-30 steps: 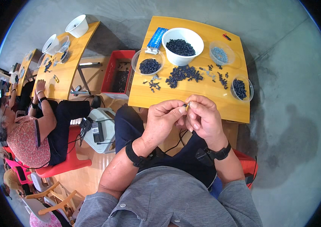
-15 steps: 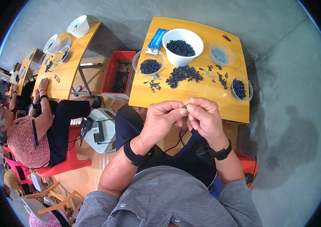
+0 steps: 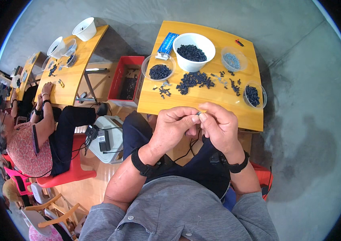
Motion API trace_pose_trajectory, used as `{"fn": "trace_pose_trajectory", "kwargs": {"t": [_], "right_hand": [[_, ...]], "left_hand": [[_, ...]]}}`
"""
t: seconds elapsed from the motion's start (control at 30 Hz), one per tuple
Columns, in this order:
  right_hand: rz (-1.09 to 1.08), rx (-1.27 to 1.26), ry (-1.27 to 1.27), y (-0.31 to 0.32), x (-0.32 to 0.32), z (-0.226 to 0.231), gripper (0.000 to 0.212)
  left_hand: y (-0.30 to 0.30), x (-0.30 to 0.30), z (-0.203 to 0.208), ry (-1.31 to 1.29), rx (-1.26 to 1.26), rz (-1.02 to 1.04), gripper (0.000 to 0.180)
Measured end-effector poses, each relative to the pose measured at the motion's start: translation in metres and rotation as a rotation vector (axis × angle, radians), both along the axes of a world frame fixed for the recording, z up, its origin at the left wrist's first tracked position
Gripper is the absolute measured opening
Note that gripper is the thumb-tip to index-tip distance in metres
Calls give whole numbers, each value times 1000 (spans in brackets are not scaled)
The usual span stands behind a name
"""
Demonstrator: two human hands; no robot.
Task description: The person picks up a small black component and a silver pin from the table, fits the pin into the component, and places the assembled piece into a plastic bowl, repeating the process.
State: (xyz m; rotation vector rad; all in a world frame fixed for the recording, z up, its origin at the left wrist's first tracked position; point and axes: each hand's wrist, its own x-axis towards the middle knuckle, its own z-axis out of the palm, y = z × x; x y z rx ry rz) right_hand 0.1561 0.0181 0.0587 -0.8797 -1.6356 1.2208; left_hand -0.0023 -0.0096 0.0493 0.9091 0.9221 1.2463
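A yellow wooden desk (image 3: 158, 103) bore a round white plastic bowl (image 3: 192, 66), and before the desk's near edge the left hand (image 3: 173, 126) and right hand (image 3: 221, 127) met, left fingers pinching a tiny dark piece (image 3: 198, 113), right fingers against it, grip unclear.

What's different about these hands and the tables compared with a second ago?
The right hand's thumb has shifted slightly toward the wearer, opening away from its index finger. Further left, a co-worker's hand has edged forward at the neighbouring table. The left hand still pinches a small part; whether the right let go is unclear. The pile of dark pieces and white tub stayed put.
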Motion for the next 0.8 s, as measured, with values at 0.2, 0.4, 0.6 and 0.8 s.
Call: {"fn": "trace_pose_trajectory", "kwargs": {"t": [0.2,0.4,0.6,0.8], "right_hand": [[-29,61,-19,-5,3,5,15],[-12,237,-53,-7,3,12,8],[-7,303,-93,-8,4,17,6],[-31,409,-103,-7,5,19,5]], "left_hand": [[-3,1,1,-9,7,-22,10],[-7,1,2,-49,-1,-40,12],[-8,1,4,-32,26,-59,12],[-9,1,8,-19,16,-78,12]]}}
